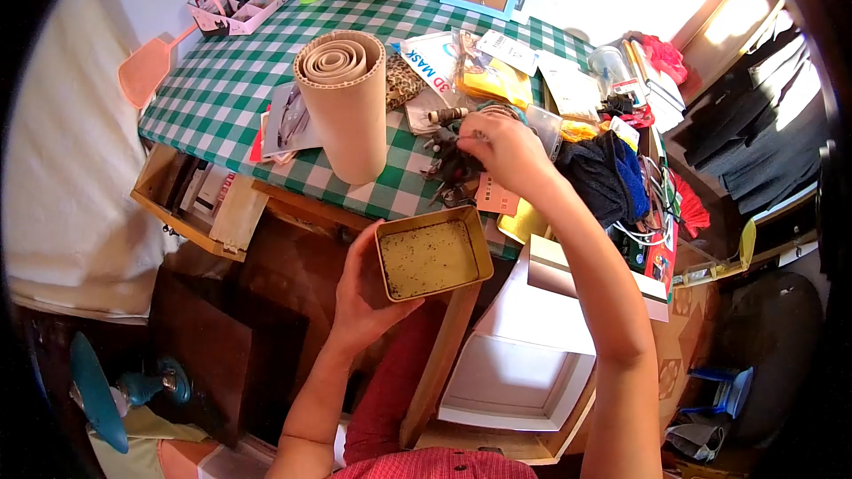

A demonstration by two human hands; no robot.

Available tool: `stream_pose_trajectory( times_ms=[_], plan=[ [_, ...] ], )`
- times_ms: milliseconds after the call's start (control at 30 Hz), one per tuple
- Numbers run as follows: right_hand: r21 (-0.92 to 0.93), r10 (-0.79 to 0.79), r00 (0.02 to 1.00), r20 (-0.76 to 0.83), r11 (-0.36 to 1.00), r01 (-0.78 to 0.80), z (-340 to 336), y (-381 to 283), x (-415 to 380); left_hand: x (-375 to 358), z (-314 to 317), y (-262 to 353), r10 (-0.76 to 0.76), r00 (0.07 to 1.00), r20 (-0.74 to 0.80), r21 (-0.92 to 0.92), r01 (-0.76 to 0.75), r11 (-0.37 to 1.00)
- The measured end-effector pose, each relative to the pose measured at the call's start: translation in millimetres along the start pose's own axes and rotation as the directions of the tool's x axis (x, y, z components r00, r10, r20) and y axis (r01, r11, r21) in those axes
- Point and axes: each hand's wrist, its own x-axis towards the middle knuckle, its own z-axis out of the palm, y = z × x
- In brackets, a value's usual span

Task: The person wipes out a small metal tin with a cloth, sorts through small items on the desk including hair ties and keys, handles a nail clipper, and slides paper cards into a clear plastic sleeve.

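Note:
A shallow rectangular tin (432, 255), yellowish inside with dark specks over its bottom, is tilted toward me just off the table's front edge. My left hand (362, 288) grips it by its left side and lower corner. Over the heap on the table, my right hand (504, 149) has its fingers pinched together; what they hold, if anything, I cannot make out. Beside those fingertips are a thread spool (446, 114) and a tangle of small dark items (454, 170). A pinkish-orange card (497, 194) lies beneath the hand.
A rolled corrugated cardboard sheet (346, 129) stands on the checkered tablecloth (240, 80). Packets, a mask package (432, 60), dark cloth (596, 179) and cables crowd the right side. An open drawer (200, 200) juts out left; another (435, 364) holds a white box (524, 346).

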Motion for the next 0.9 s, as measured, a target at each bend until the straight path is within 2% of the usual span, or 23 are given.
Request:
stream_pose_trajectory(
  times_ms=[33,67,100,133,200,233,267,333,400,467,500,533,600,633,667,800,833,900],
  plan=[
    [0.281,0.057,0.998,0.039,0.958,-0.065,-5.5,3.5,-0.8,1.0,-0.8,-1.3,0.021,1.000,-0.012,0.049,-0.021,0.999],
    [0.535,0.098,0.991,0.094,0.834,-0.134,-10.1,7.9,-1.3,2.1,-1.4,-2.4,0.043,0.999,-0.026,0.098,-0.040,0.994],
    [0.665,0.130,0.977,0.167,0.717,-0.209,-15.2,9.7,-1.4,2.6,-1.6,-2.9,0.043,0.999,-0.029,0.093,-0.040,0.995],
    [0.663,0.129,0.977,0.169,0.719,-0.209,-20.7,9.4,-3.5,3.4,-1.9,-3.0,0.043,0.998,-0.046,0.133,-0.036,0.991],
    [0.820,0.205,0.949,0.239,0.480,-0.311,-40.6,3.0,-9.3,6.2,-3.2,-3.3,0.045,0.997,-0.065,0.169,-0.033,0.985],
    [0.862,0.168,0.953,0.252,0.409,-0.300,-49.6,-0.6,-12.3,7.7,-4.0,-3.7,0.034,0.996,-0.082,0.253,-0.012,0.967],
    [0.861,0.168,0.953,0.252,0.411,-0.300,-56.9,-3.3,-14.9,9.5,-4.2,-3.7,0.025,0.995,-0.101,0.335,0.010,0.942],
    [0.929,0.113,0.959,0.261,0.241,-0.281,-68.3,-7.6,-19.9,12.8,-2.8,-2.8,0.028,0.993,-0.114,0.366,0.016,0.930],
    [0.930,0.102,0.952,0.289,0.204,-0.305,-75.2,-14.9,-25.9,16.6,-2.8,-2.2,0.032,0.990,-0.135,0.400,0.025,0.916],
    [0.951,0.065,0.952,0.299,0.059,-0.303,-78.3,-30.3,-34.0,19.9,-4.2,-2.2,0.099,0.992,-0.080,0.426,-0.056,0.903],
    [0.938,0.002,0.954,0.299,0.180,-0.295,-77.0,-35.6,-35.5,20.4,-4.8,-0.7,0.096,0.992,-0.086,0.430,-0.050,0.901],
    [0.845,0.002,0.910,0.414,0.370,-0.385,-78.5,-41.1,-36.1,20.9,-4.8,1.6,0.092,0.993,-0.076,0.454,-0.047,0.890],
    [0.712,-0.191,0.949,0.250,0.700,-0.047,-65.8,-53.5,-34.8,21.3,-5.3,3.1,0.085,0.994,-0.066,0.478,-0.043,0.877],
    [0.616,-0.271,0.947,0.172,0.780,0.111,-58.3,-57.4,-36.2,21.7,-5.6,3.3,0.100,0.994,-0.053,0.483,-0.062,0.873],
    [0.595,-0.235,0.943,0.234,0.802,0.052,-56.5,-65.6,-38.5,21.8,-5.6,3.3,0.115,0.992,-0.041,0.487,-0.081,0.870],
    [0.423,-0.249,0.933,0.258,0.898,0.123,-43.6,-80.3,-40.2,20.8,-5.8,0.2,0.091,0.994,-0.063,0.427,-0.056,0.903],
    [0.364,-0.254,0.930,0.267,0.920,0.147,-41.3,-82.3,-39.9,20.3,-6.1,1.2,0.123,0.992,-0.029,0.456,-0.096,0.885],
    [0.412,-0.239,0.930,0.279,0.904,0.109,-37.4,-83.4,-37.8,20.0,-5.7,0.8,0.152,0.988,0.006,0.482,-0.136,0.866]
  ],
)
